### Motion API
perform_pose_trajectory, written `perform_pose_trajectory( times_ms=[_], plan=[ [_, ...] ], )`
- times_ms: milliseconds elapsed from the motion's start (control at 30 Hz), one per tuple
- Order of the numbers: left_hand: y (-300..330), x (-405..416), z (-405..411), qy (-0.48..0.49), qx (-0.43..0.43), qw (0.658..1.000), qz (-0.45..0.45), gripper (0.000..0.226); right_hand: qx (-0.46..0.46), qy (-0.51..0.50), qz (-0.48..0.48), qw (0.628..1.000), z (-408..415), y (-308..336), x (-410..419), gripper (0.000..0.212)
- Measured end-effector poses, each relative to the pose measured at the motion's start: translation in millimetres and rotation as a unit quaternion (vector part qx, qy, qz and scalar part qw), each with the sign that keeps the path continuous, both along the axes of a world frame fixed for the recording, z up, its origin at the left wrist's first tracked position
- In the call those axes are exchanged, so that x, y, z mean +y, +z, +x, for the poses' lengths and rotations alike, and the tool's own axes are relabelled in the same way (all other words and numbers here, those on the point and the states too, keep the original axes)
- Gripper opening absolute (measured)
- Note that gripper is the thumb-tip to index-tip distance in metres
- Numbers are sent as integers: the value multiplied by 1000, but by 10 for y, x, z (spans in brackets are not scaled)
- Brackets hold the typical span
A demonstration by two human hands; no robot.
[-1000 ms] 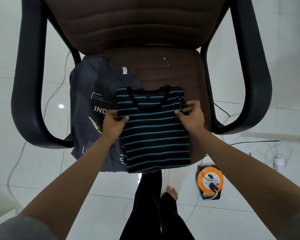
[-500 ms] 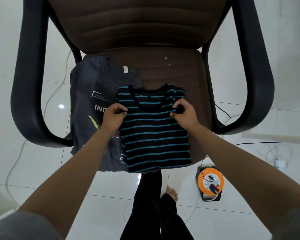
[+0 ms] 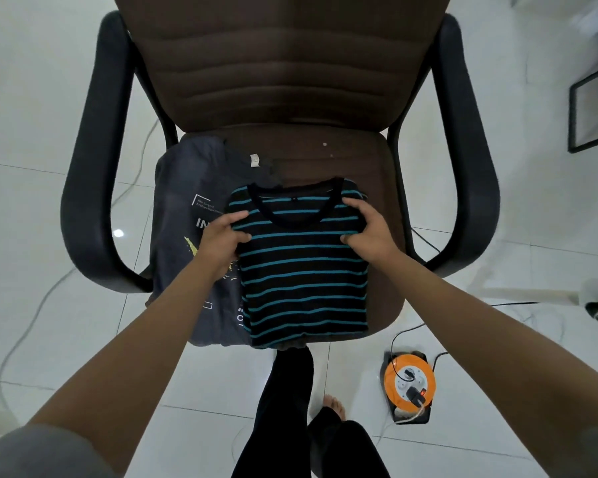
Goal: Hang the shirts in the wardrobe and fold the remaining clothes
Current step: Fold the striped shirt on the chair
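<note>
A folded black-and-teal striped shirt (image 3: 304,270) is lying on the seat of a brown office chair (image 3: 356,160), overlapping a folded grey printed shirt (image 3: 183,215). The left hand (image 3: 221,241) and right hand (image 3: 368,232) are each pinching the striped shirt's upper side edges just below the collar.
</note>
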State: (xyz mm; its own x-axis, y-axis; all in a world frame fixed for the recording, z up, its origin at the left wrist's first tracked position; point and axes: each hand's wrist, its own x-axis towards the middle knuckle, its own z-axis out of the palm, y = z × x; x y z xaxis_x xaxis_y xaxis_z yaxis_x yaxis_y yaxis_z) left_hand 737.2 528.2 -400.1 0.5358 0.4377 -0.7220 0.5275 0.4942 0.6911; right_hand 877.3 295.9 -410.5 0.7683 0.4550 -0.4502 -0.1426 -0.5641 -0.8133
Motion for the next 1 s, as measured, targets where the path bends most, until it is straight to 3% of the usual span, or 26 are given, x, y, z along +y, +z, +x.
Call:
perform_pose_trajectory(
  times_ms=[200,400,500,667,800,1000],
  plan=[
    [703,-142,-374,28,-108,993,40,53,-83,44,31,995,-89,737,-108,73],
    [1741,-366,-1041,76,-179,967,162,60,-182,118,109,970,-524,1711,-137,76],
    [2343,-538,-1512,107,-200,947,229,63,-235,165,156,945,-823,2209,-113,77],
    [3244,-692,-2442,140,-227,913,308,61,-227,214,237,920,-1417,3037,148,76],
    [3822,-656,-3309,180,-238,881,367,62,-249,288,294,877,-2029,3595,586,76],
    [4532,-573,-4698,290,-228,801,471,63,-253,385,364,810,-3208,4269,1575,77]
  ],
)
